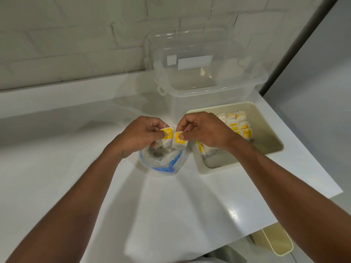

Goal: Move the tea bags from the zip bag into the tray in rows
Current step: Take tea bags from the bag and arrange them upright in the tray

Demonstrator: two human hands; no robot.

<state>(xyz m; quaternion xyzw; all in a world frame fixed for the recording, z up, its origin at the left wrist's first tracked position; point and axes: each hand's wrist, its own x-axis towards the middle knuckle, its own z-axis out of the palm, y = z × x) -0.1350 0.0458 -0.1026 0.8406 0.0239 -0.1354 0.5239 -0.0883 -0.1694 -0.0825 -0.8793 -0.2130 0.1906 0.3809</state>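
Note:
Both hands are raised just above the open zip bag (163, 162), a clear bag with a blue seal lying on the white counter. My left hand (140, 133) pinches one white tea bag with a yellow tag (167, 136). My right hand (203, 130) pinches a second tea bag (179, 142) right beside it; the two bags touch. To the right stands the cream tray (269, 133), holding several tea bags (237, 124) stacked in rows, partly hidden behind my right hand.
A clear plastic storage box (205, 78) with its lid tilted open stands behind the tray against the white brick wall. The counter's right edge (322, 177) runs close to the tray. A cream bin (273, 242) sits below the counter's corner.

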